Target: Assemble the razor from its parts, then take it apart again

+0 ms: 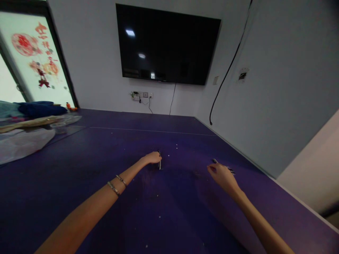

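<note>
Left hand (153, 157): gripped one thin strip (160, 165), seemingly light, stiff, best held mid-length. Right hand (221, 173): curled beside dark pieces (232, 171); grasp could not be told.

Seemingly a home, with a wall-mounted television (168, 47) and red decorations (24, 43) on glass (22, 79).

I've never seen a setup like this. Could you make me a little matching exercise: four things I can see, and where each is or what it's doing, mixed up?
Things:
1. Left hand
2. Right hand
3. Bracelets
4. Television

Places and states:
A. On the wall, above the sockets
B. Beside small dark pieces
C. Holding a slim piece
D. Around the left forearm

Right pairs: 1-C, 2-B, 3-D, 4-A
</note>
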The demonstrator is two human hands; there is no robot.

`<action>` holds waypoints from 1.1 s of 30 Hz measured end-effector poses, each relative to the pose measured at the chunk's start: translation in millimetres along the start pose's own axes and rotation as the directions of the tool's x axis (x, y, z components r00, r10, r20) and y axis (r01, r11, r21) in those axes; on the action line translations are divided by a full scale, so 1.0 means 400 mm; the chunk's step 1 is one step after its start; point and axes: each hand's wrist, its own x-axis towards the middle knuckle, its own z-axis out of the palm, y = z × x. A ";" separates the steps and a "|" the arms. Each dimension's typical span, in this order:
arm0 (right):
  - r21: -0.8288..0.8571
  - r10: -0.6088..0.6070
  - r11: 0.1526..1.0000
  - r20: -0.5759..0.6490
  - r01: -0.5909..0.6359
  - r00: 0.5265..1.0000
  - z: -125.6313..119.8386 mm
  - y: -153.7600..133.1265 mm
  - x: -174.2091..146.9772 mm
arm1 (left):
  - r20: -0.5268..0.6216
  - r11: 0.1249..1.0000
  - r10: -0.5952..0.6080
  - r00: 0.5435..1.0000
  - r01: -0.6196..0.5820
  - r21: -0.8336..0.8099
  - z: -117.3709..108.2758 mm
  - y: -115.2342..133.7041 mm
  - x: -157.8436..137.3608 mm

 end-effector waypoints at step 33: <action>-0.100 0.068 0.994 0.148 -0.054 0.987 0.074 0.253 0.064 | -0.305 0.975 -0.154 0.940 0.195 0.107 0.099 -0.013 -0.074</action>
